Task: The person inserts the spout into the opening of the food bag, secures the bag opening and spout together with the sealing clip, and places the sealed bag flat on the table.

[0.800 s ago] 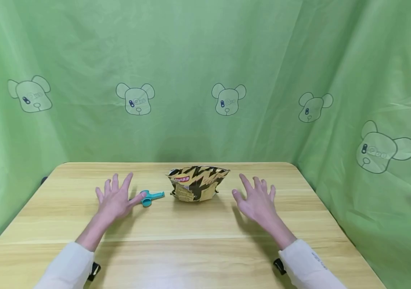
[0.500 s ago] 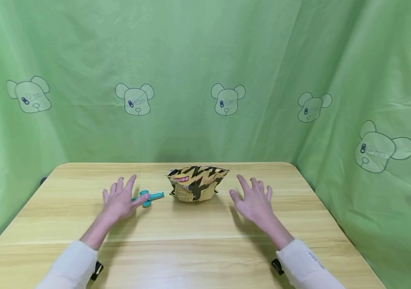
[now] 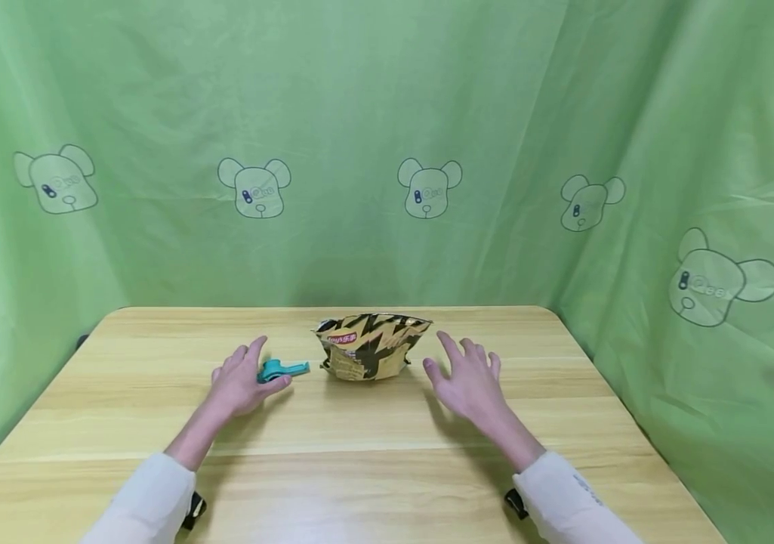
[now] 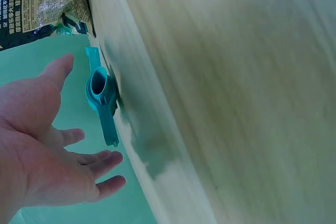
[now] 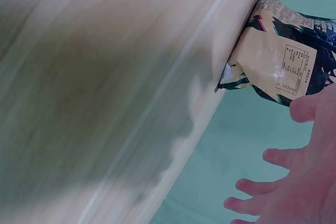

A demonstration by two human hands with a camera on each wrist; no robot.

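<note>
A teal bag clip with a round spout (image 3: 276,369) lies on the table. My left hand (image 3: 240,385) hovers beside and over its left end, fingers spread and thumb apart from the index finger. In the left wrist view the clip (image 4: 102,90) shows whole, with its spout facing the camera and a gap between it and the hand (image 4: 39,150). A tan and black chip bag (image 3: 376,351) stands upright right of the clip, its wide top edge at the back. My right hand (image 3: 471,381) is spread just right of the bag, apart from it in the head view; neither hand holds anything.
The light wooden table (image 3: 332,483) reaches to a green curtain (image 3: 346,249) printed with bear heads, which hangs behind and along the sides. White sleeves (image 3: 149,499) and dark wrist devices (image 3: 194,510) are at the near side.
Both hands have moved inward, the left one to the right over the clip's left end and the right one to the left toward the bag. The clip and bag have stayed in place.
</note>
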